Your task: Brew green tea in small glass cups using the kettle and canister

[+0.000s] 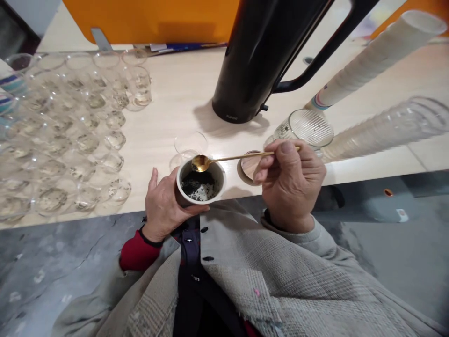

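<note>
My left hand [163,203] is wrapped round a small canister [182,195] with a pale rim, tilted so its inside shows. Dark loose leaves, seemingly tea [196,187], cover part of its bottom. Between the thumb and fingers of my right hand [293,180] is a long thin golden spoon [200,163], its bowl over the canister's far rim. Some dark bits seem to lie in the bowl. Just behind the canister a clear plastic cup [191,140] stands on the table. A round lid [249,166] lies beside my right fingers.
Many clear cups [87,140] with liquid and dark bits fill the table's left side. A black kettle [252,61] stands at the back middle. Right of it are a ribbed glass [310,128], stacked paper cups [372,61] and stacked plastic cups [389,128]. An orange panel [150,18] borders the back.
</note>
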`<state>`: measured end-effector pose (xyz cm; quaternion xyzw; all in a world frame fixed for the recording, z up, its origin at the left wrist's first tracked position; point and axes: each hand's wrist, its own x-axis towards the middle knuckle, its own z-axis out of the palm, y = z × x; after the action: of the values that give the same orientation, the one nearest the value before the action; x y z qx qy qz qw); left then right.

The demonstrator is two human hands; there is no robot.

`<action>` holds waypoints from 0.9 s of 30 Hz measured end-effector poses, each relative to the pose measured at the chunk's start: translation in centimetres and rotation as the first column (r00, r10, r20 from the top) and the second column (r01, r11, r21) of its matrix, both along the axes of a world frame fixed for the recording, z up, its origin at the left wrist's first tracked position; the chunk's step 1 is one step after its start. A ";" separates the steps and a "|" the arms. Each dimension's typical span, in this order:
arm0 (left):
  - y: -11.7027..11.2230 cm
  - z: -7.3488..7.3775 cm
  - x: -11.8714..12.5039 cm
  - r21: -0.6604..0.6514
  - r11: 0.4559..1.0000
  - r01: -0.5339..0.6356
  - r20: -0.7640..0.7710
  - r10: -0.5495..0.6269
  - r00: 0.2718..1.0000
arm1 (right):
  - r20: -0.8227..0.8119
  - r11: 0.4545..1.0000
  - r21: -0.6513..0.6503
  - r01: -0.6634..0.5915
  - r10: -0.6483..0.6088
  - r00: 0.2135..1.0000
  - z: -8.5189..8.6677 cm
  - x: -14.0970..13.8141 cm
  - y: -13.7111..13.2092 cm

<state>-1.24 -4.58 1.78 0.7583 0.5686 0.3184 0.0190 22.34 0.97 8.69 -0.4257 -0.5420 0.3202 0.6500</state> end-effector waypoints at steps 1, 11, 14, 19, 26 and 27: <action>0.0 -0.1 0.0 -0.001 1.000 -0.006 -0.001 0.006 1.000 | 0.007 0.999 0.040 0.034 -0.034 0.999 0.3 -0.2 0.1; 0.0 -0.2 0.0 -0.003 1.000 -0.028 0.005 0.028 1.000 | 0.418 0.934 0.316 -0.167 0.021 0.908 0.9 -1.8 1.1; 0.1 -0.1 0.0 -0.011 1.000 -0.024 0.021 0.025 0.999 | 0.443 0.951 0.242 -0.194 0.070 0.894 0.3 -1.6 1.8; 0.1 -0.1 -0.2 -0.013 1.000 -0.013 0.021 0.013 1.000 | 0.279 0.977 0.194 -0.084 0.028 0.960 0.0 -1.5 1.9; 0.1 -0.2 -0.2 -0.014 1.000 -0.023 -0.010 0.023 1.000 | 0.204 0.971 0.224 -0.084 0.037 0.978 -0.5 -1.8 2.1; 0.1 -0.2 -0.2 -0.019 0.999 -0.030 -0.014 0.029 0.999 | 0.259 0.965 0.231 -0.127 0.065 0.964 -0.5 -1.8 2.1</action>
<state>-1.49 -4.48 1.54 0.7518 0.5828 0.3080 0.0176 20.57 3.05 8.22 -0.3519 -0.6749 0.2263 0.6079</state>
